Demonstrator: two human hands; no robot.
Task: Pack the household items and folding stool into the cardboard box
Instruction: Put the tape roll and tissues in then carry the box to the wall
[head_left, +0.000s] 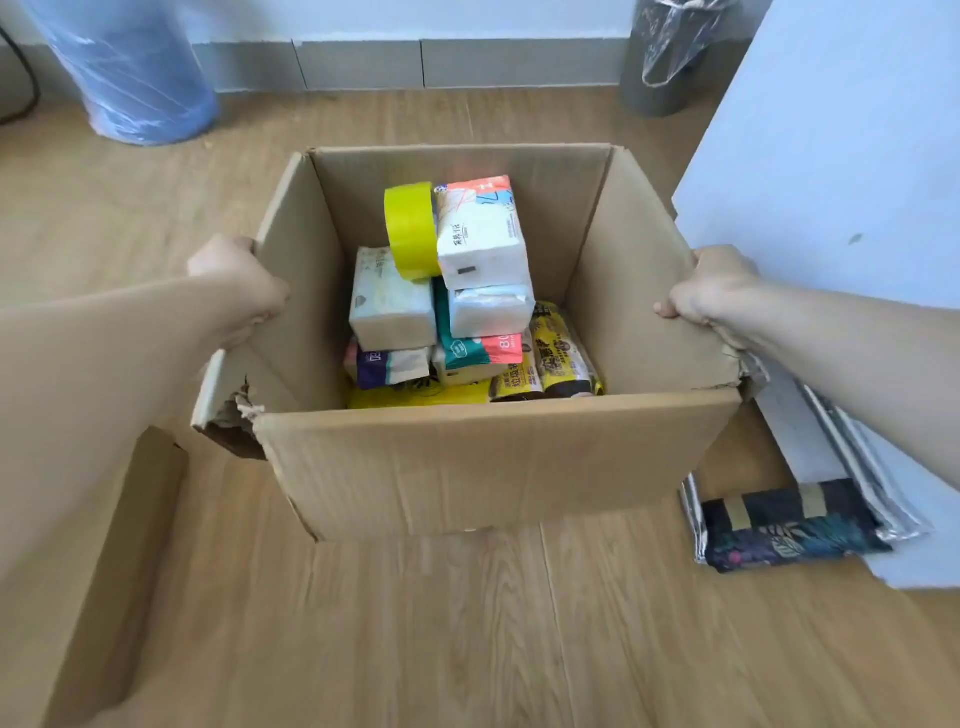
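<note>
An open cardboard box (493, 467) stands on the wooden floor in the middle of the head view. My left hand (236, 278) grips its left flap and my right hand (711, 288) grips its right flap. Inside lie several tissue packs (480, 234), a yellow tape roll (410, 228) leaning upright, and yellow-and-black packets (563, 353) at the bottom right. The left flap is torn at its near corner. A folded dark patterned item with silver edges (784, 530), perhaps the folding stool, lies on the floor right of the box.
A white cabinet or wall panel (841, 156) stands close to the box's right side. A blue plastic-wrapped cylinder (135, 73) is at the back left, a grey bin with a clear liner (660, 62) at the back right. Wooden floor lies in front.
</note>
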